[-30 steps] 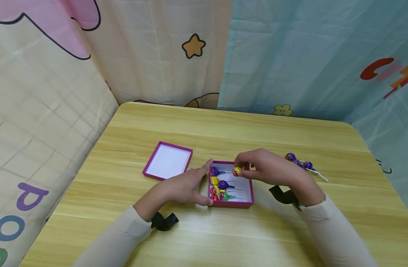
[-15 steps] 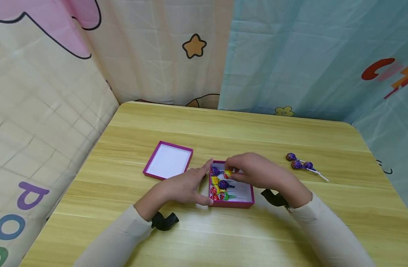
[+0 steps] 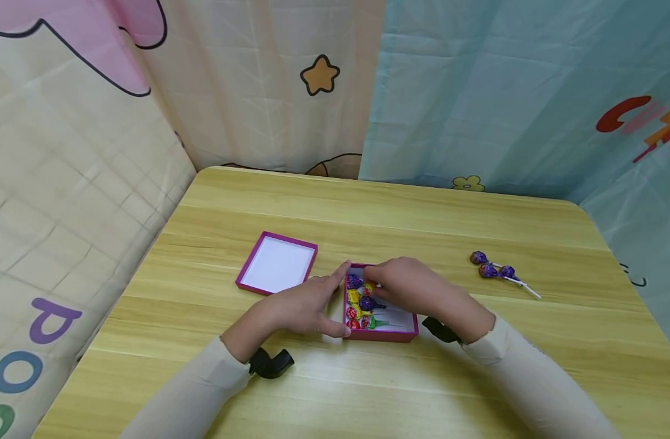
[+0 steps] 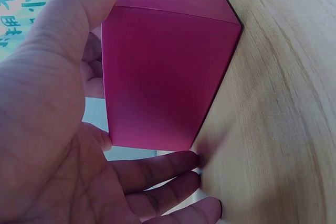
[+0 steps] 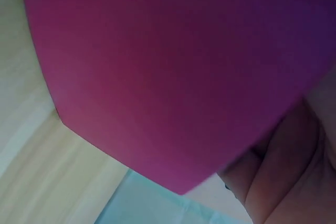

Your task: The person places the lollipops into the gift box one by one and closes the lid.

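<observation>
An open magenta box (image 3: 381, 336) holds several wrapped lollipops, among them a purple one (image 3: 369, 303) and a green one (image 3: 368, 322). The left hand (image 3: 304, 308) grips the box's left side, thumb at the near corner and index finger at the far corner; the left wrist view shows the box's outer wall (image 4: 157, 77) close to the palm. Inside the box's far part, the right hand (image 3: 417, 286) pinches a yellow-and-red lollipop (image 3: 368, 289), its stick hidden beneath the hand. In the right wrist view the box wall (image 5: 157, 77) hides the fingertips.
The white-lined lid (image 3: 277, 264) lies inside up on the wooden table (image 3: 340, 213), left of the box. Three purple lollipops (image 3: 487, 271) lie toward the right. Printed curtains (image 3: 450, 91) hang behind the table and at its sides.
The right hand has moved left and lower into the box with the yellow lollipop, which now sits beside the far-left purple one. The left hand has stayed on the box.
</observation>
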`<state>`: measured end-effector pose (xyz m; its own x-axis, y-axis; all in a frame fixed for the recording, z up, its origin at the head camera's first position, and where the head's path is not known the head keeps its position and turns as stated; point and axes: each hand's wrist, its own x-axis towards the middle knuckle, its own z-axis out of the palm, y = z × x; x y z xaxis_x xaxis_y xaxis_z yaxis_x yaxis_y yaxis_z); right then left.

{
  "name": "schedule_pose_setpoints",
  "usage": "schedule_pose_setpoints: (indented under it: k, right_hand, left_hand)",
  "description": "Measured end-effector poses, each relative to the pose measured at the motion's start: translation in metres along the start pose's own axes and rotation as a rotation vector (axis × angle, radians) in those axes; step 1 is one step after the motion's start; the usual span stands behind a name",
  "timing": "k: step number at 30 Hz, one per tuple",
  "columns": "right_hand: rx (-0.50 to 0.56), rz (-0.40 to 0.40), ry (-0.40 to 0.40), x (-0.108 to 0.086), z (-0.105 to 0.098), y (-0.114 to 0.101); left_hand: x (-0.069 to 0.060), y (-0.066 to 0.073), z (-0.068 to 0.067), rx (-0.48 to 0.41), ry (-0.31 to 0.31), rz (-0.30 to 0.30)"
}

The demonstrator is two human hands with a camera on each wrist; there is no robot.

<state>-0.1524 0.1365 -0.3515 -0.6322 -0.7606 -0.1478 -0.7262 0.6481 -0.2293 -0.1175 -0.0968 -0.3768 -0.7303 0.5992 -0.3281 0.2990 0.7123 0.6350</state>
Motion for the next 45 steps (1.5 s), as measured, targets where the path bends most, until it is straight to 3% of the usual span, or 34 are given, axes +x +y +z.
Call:
schedule_pose_setpoints:
  k: [8, 28, 45]
  right_hand:
    - [-0.081, 0.051, -0.009, 0.006, 0.006, -0.004]
    - [-0.076, 0.070, -0.001, 0.002, 0.009, -0.003]
    - [0.090, 0.047, -0.018, -0.004, 0.008, 0.001]
  left_hand:
    - [0.000, 0.000, 0.000, -0.008, -0.003, -0.006]
    - [0.000, 0.002, -0.001, -0.014, -0.011, -0.020]
    - [0.000, 0.002, -0.001, -0.019, -0.009, -0.020]
